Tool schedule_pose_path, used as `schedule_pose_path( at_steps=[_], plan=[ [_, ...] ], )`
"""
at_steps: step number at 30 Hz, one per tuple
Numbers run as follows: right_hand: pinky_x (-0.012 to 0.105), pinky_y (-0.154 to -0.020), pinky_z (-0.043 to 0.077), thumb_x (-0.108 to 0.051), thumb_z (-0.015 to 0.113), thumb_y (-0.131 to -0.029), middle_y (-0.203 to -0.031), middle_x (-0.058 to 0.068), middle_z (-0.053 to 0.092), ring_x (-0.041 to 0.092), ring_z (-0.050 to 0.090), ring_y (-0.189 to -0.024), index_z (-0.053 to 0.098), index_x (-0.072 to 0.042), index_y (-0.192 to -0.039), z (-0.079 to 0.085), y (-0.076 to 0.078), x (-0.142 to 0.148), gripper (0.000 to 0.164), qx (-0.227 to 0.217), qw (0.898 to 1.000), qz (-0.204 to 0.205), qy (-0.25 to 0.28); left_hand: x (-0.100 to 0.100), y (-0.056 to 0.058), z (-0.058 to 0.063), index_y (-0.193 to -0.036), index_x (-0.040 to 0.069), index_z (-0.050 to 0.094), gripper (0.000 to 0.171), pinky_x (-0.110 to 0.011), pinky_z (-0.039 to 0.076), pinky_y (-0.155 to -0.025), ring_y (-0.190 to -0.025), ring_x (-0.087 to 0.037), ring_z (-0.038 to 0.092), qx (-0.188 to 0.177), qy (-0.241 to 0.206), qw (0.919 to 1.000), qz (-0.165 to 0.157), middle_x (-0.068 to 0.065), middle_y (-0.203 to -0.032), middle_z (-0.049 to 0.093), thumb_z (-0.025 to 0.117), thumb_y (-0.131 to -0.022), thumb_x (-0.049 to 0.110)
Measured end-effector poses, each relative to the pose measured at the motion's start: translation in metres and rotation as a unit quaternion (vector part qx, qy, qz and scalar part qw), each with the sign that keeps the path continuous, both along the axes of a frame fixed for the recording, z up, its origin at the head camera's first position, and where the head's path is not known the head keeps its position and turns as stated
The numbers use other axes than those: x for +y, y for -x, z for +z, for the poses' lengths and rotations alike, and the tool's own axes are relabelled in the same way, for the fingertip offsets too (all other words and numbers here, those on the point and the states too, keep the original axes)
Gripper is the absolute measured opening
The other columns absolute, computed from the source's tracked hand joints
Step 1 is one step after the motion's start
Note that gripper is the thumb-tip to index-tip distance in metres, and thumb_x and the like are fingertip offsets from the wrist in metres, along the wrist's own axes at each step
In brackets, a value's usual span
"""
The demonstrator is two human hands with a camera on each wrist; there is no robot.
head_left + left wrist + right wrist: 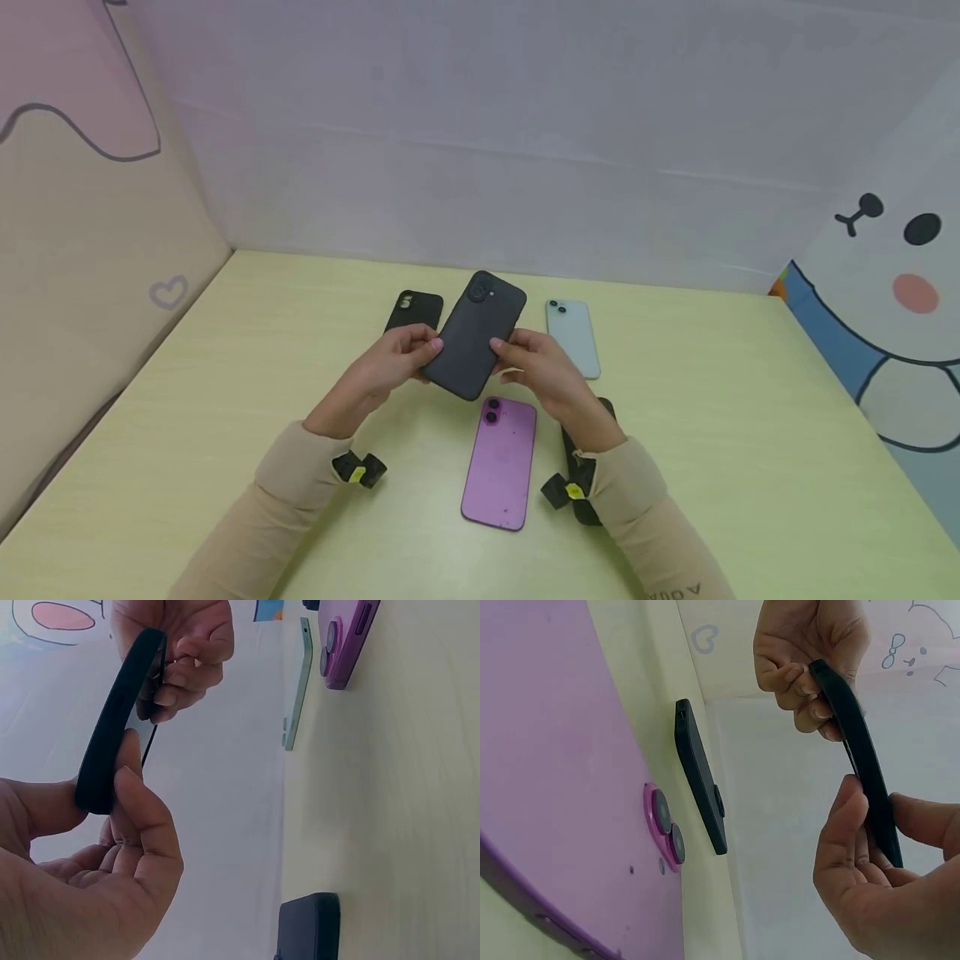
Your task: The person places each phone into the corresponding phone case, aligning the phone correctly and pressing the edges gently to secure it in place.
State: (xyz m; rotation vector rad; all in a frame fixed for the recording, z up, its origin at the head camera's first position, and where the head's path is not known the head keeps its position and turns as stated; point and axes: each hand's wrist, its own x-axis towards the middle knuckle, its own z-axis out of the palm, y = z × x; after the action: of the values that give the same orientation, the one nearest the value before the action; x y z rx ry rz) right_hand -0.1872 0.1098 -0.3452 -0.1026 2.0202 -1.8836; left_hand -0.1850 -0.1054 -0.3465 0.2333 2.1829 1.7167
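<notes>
Smartphone (472,343), black with a round camera module (479,289), is located in the head view between the two hands, raised off the tabletop (712,417). Its long axis runs obliquely from lower left to upper right, module at the far end. The left hand (393,362) pinches the lower left edge, thumb on the back face; the right hand (543,371) pinches the right edge. Neither is nearer: both are in contact. A pink phone (498,462) lies just below; a black phone (416,308) is partly covered by the left hand, and a dark item (588,510) is largely hidden under the right forearm (637,500). In the left wrist view, the smartphone appears nearly edge-on, gripped between left thumb and fingers; the module is not visible, and a black phone is cut off at the lower border. In the right wrist view, it is again edge-on, right thumb opposing curled fingers; the pink phone is cut off at left. Whether a separate cover encloses the smartphone cannot be determined.
</notes>
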Motion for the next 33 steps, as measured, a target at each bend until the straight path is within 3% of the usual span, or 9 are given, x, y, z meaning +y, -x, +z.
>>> schedule_pose_path(
  at_steps=[5,8,13,19,24,28,33],
  plan=[
    [0.026,-0.071,0.047,-0.008,0.048,-0.094,-0.072,-0.007,0.061,0.011,0.057,-0.072,0.051,0.008,-0.112,0.0010,-0.0012,0.0002,0.025,0.010,1.000,-0.008,0.003,0.0006,0.0004,-0.0028,-0.105,-0.002,0.051,0.022,-0.026,0.050,-0.070,-0.070,-0.011,0.059,-0.003,0.003,0.9997,-0.022,0.002,-0.078,0.060,0.047,-0.096,0.017],
    [0.025,-0.071,0.046,-0.007,0.047,-0.094,-0.068,-0.008,0.059,0.011,0.054,-0.069,0.051,0.007,-0.105,0.0017,-0.0011,0.0012,0.019,0.013,1.000,-0.009,0.005,-0.0010,0.0005,-0.0019,-0.104,0.000,0.052,0.024,-0.029,0.051,-0.074,-0.073,-0.013,0.062,-0.006,0.017,0.9988,-0.045,-0.002,-0.082,0.063,0.046,-0.096,0.022],
    [0.027,-0.069,0.043,-0.006,0.046,-0.093,-0.069,-0.003,0.051,0.015,0.049,-0.068,0.051,0.003,-0.092,0.0024,-0.0015,0.0015,0.010,0.024,0.999,0.032,0.004,-0.0039,0.0023,-0.0006,-0.105,0.001,0.055,0.032,-0.032,0.051,-0.079,-0.078,-0.016,0.064,-0.011,0.040,0.9973,-0.060,-0.006,-0.088,0.064,0.044,-0.096,0.030],
    [0.027,-0.065,0.039,-0.005,0.044,-0.093,-0.068,0.000,0.042,0.016,0.044,-0.066,0.043,-0.005,-0.075,0.0021,-0.0038,-0.0014,0.019,0.029,0.995,0.094,-0.002,-0.0054,0.0058,-0.0014,-0.105,0.004,0.054,0.036,-0.028,0.050,-0.075,-0.075,-0.017,0.057,-0.002,0.042,0.9991,-0.003,-0.003,-0.084,0.057,0.043,-0.095,0.037],
    [0.027,-0.065,0.040,-0.006,0.047,-0.093,-0.067,0.000,0.041,0.017,0.044,-0.066,0.043,-0.006,-0.072,0.0009,-0.0046,-0.0025,0.021,0.039,0.992,0.122,-0.013,-0.0080,0.0085,-0.0013,-0.111,0.004,0.053,0.044,-0.026,0.049,-0.073,-0.073,-0.015,0.055,-0.002,0.028,0.9989,0.038,0.000,-0.081,0.055,0.040,-0.095,0.042],
    [0.027,-0.065,0.041,-0.009,0.049,-0.092,-0.068,-0.001,0.046,0.016,0.046,-0.066,0.050,-0.003,-0.078,-0.0009,-0.0039,-0.0020,0.015,0.043,0.991,0.128,-0.019,-0.0084,0.0085,-0.0012,-0.107,0.003,0.053,0.041,-0.025,0.049,-0.070,-0.070,-0.013,0.054,-0.004,0.019,0.9984,0.052,0.002,-0.077,0.054,0.039,-0.096,0.040],
    [0.027,-0.069,0.047,-0.011,0.052,-0.092,-0.075,-0.004,0.058,0.013,0.053,-0.071,0.057,0.004,-0.100,-0.0019,-0.0027,-0.0023,0.018,0.027,0.989,0.141,-0.025,-0.0081,0.0070,0.0007,-0.102,0.001,0.053,0.038,-0.024,0.046,-0.067,-0.066,-0.012,0.052,0.003,0.007,0.9963,0.085,0.004,-0.072,0.053,0.041,-0.096,0.037]
  ],
)
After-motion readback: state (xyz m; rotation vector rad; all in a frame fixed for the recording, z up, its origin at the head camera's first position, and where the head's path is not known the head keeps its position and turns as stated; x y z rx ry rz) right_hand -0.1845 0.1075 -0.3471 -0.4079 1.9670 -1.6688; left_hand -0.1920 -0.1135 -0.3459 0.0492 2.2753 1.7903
